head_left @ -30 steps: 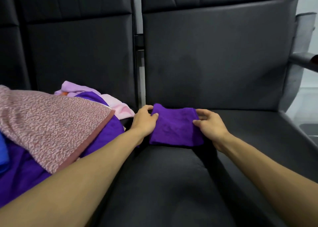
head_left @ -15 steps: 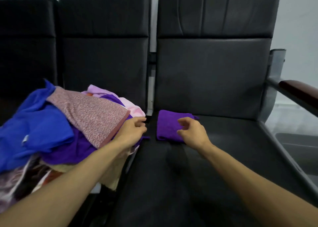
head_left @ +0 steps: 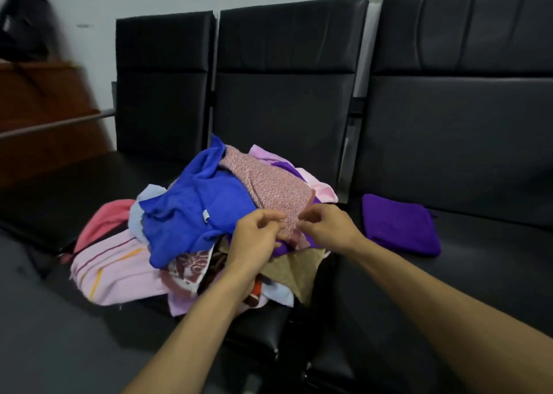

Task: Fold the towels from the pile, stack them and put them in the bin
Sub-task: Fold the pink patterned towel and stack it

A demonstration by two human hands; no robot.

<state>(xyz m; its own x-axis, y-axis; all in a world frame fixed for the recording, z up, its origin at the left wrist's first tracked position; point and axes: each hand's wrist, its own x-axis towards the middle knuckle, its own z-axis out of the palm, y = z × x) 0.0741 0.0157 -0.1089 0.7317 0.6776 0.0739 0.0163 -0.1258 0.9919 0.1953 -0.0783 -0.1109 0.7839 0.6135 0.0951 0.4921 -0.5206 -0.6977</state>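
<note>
While hands (head_left: 254,235) (head_left: 326,229) pinch speckled towel (head_left: 269,184), pile (head_left: 194,205) fills seat (head_left: 263,325).

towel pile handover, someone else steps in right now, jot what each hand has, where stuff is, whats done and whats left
Left hand: pinches the near edge of the speckled pink towel with a reddish border.
Right hand: pinches the same edge, close beside the left.
Pile: that towel lies on top of the mixed heap of unfolded towels on the middle black padded chair.
Done: one folded purple towel lies flat on the right chair.
Left: lift and fold the speckled one, stack it on the purple, fold the rest, bin the stack. No bin in view.
</note>
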